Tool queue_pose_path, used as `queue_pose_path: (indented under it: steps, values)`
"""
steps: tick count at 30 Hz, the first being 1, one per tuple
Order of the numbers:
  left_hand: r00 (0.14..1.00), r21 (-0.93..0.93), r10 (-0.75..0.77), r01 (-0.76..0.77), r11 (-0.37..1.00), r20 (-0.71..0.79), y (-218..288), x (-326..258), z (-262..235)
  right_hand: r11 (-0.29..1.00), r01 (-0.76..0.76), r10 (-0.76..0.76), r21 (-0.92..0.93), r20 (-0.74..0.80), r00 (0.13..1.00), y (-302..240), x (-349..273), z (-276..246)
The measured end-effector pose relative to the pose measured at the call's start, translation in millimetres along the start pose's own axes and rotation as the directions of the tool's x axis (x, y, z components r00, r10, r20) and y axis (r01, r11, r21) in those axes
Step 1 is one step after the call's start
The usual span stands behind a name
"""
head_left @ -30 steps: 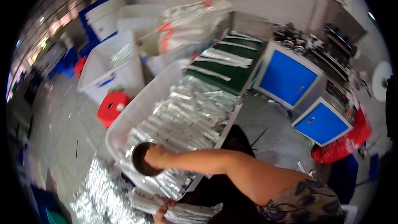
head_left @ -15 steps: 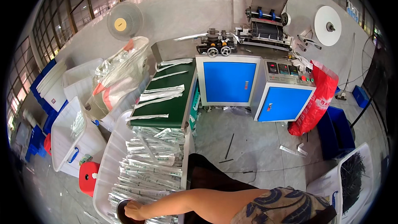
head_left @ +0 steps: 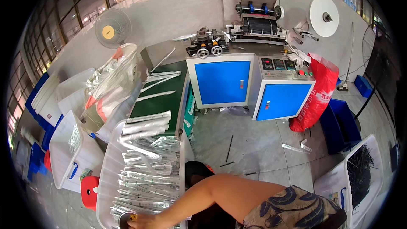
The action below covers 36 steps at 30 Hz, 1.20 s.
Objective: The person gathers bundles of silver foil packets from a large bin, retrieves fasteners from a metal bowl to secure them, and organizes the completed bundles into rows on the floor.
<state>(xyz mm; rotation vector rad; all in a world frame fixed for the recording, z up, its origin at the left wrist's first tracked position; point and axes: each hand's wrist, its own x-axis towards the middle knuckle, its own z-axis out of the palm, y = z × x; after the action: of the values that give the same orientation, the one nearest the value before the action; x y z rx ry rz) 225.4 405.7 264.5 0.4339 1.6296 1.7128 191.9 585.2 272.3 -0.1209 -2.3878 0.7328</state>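
My right arm reaches from the lower right across the front of a white tub [head_left: 101, 186]. At the lower edge my right hand [head_left: 144, 221] is at a small round metal bowl [head_left: 123, 219], its fingers curled over small yellow things [head_left: 133, 217]. What is between the fingertips is hidden. Beside the hand lie many long narrow white wrapped strips [head_left: 148, 182], stacked crosswise in the tub. More strips [head_left: 148, 121] rest on the green conveyor belt [head_left: 146, 107], some at its near end over the tub. My left hand is out of view.
A steel machine with blue doors [head_left: 222, 83] stands behind, its control panel [head_left: 282, 65] at right. To the left are a sack [head_left: 112, 80], another white tub [head_left: 72, 157] and a red container [head_left: 90, 191]. A red bag [head_left: 318, 89], blue bin [head_left: 339, 123] and tub of black sticks [head_left: 360, 174] stand right.
The view has shifted, turning slightly right. My right hand has moved a little at the bowl, and yellow things now show there. Strips on the belt have moved nearer, toward the tub.
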Motion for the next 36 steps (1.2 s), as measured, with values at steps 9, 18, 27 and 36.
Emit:
queue_pose_path:
  steps: [9, 18, 27, 36]
  values:
    - [0.997, 0.036, 0.007, -0.01, 0.999, 0.082, -3.2, 18.1, 12.8, -0.058, -0.43, 0.182, 0.901, 0.433, 0.883, -25.6, -83.8, -45.9]
    - [0.99, 0.069, 0.007, -0.017, 0.997, 0.141, 2.4, 23.4, 40.0, 0.749, 0.148, -0.287, 0.646, 0.116, 0.951, -12.3, -19.2, -102.7]
    - [0.983, 0.078, 0.021, -0.035, 0.996, 0.181, 3.6, 26.8, 57.0, 0.798, 0.276, -0.48, 0.536, 0.287, 0.829, -26.2, -6.6, -108.5]
    - [0.993, 0.04, 0.025, -0.03, 0.999, 0.117, 4.3, 20.9, 40.8, 0.302, -0.349, 0.253, 0.887, 0.278, 0.927, -7.7, -143.9, 56.8]
